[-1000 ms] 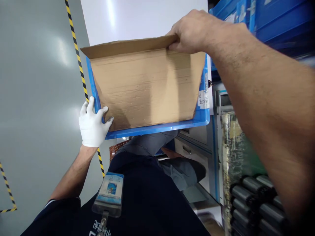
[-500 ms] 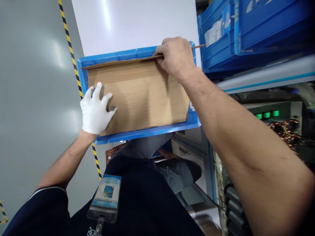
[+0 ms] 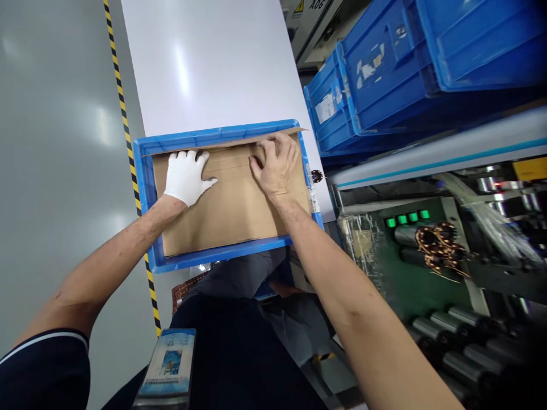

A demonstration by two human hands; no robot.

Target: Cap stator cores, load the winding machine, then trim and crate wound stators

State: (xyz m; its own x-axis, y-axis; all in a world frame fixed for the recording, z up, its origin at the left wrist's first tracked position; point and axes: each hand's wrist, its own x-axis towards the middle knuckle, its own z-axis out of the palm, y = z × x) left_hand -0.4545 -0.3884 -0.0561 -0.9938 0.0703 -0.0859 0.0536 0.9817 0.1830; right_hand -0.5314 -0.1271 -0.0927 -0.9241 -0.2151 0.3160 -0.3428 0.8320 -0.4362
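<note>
A sheet of brown cardboard (image 3: 231, 210) lies inside a shallow-looking blue plastic crate (image 3: 231, 249), its far edge folded up along the crate's far wall. My left hand (image 3: 186, 177), in a white glove, rests on the cardboard's left part with fingers spread towards the fold. Bare, my right hand (image 3: 277, 165) is on the right part, fingers apart and bent, their tips by the far fold. Neither hand grips the sheet. What lies under the cardboard is hidden.
The crate sits on a white tabletop (image 3: 209, 62). Large blue bins (image 3: 384, 68) stand on a shelf at the right. Below them is a machine with green-lit buttons (image 3: 407, 218), copper-wound parts (image 3: 440, 245) and metal cylinders (image 3: 465, 364). Yellow-black tape (image 3: 122, 105) marks the floor at left.
My right hand has let go of the cardboard's far edge and come down onto the sheet. My left hand has slid forward towards the fold. The view has shifted.
</note>
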